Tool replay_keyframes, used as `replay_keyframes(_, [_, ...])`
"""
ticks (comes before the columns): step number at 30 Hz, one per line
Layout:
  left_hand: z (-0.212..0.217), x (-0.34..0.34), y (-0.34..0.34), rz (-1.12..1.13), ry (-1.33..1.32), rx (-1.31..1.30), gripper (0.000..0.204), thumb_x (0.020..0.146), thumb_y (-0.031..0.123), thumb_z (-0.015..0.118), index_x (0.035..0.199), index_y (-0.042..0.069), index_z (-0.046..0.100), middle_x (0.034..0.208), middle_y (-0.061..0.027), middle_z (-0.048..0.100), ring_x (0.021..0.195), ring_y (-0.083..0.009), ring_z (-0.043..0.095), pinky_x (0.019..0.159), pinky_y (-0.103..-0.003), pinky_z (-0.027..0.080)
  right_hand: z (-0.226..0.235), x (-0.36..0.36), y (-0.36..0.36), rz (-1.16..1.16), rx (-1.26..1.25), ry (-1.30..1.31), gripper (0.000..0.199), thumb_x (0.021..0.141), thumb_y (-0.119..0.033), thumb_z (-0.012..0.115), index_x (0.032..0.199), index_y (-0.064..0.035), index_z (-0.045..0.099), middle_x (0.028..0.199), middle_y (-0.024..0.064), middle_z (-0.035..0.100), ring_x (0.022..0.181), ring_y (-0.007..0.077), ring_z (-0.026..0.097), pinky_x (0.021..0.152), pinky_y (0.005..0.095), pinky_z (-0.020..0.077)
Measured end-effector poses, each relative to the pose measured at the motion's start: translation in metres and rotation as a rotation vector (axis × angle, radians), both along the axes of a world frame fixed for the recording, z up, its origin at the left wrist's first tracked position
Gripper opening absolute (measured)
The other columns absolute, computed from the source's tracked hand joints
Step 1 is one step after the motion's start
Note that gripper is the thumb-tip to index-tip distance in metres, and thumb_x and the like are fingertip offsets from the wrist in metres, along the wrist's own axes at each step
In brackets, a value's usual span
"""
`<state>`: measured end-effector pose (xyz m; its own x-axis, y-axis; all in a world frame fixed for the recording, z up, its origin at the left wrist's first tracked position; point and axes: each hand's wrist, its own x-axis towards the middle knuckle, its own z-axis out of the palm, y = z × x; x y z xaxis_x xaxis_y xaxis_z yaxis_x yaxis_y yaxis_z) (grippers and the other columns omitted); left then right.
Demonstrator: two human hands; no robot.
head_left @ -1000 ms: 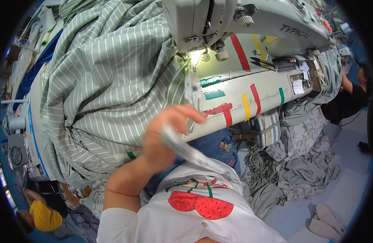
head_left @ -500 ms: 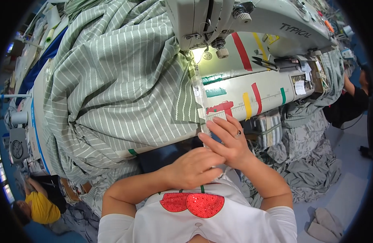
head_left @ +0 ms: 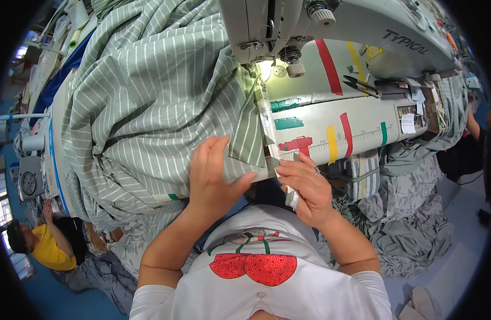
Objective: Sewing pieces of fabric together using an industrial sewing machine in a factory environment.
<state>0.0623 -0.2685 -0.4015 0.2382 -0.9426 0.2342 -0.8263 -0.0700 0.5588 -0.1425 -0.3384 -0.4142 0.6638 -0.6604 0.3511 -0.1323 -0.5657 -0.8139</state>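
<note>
Green-grey fabric with white stripes lies bunched over the left of the sewing machine bed. Its folded edge runs up under the lit needle area of the sewing machine. Along that edge a narrow white strip comes down from the needle area toward me. My right hand pinches this strip just off the bed's front edge, and the strip's end hangs below the fingers. Over the fabric's near edge is my left hand, fingers stretched out and thumb apart, holding nothing. Whether it touches the cloth is hard to tell.
Coloured tape marks and a ruler scale line the bed at right. Black thread snips lie near a small box of odds and ends. More cloth is heaped at lower right. A person in yellow sits at far left.
My left hand has left my right hand, moved left and forward to the fabric and spread its fingers. My right hand's fingers have closed on the strip. The fabric's corner has shifted slightly.
</note>
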Motion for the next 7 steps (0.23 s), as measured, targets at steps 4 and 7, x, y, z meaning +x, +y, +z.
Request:
replay_keyframes(4, [0.01,-0.018,-0.025,0.131,0.189,-0.063,0.049,0.068,0.018,0.075,0.112,0.006,0.056,0.104,-0.0117,0.055,0.094,-0.0314,0.053,0.086,-0.043,0.039,-0.002,0.0,0.0,0.043,-0.069,0.076,0.014,0.075,-0.001,0.062,0.089,-0.002,0.065,0.104,0.013,0.065,0.105,0.0282,0.06,0.101,0.0459,0.0341])
replay_keyframes(7, [0.015,-0.007,-0.038,0.054,0.306,0.459,0.069,0.067,0.023,0.076,0.126,0.008,0.043,0.116,-0.0141,0.05,0.104,-0.0324,0.049,0.091,-0.043,0.038,-0.002,-0.001,-0.001,0.054,-0.146,0.117,0.014,0.077,-0.002,0.059,0.089,-0.0032,0.065,0.105,0.013,0.065,0.106,0.0279,0.06,0.102,0.0466,0.0335])
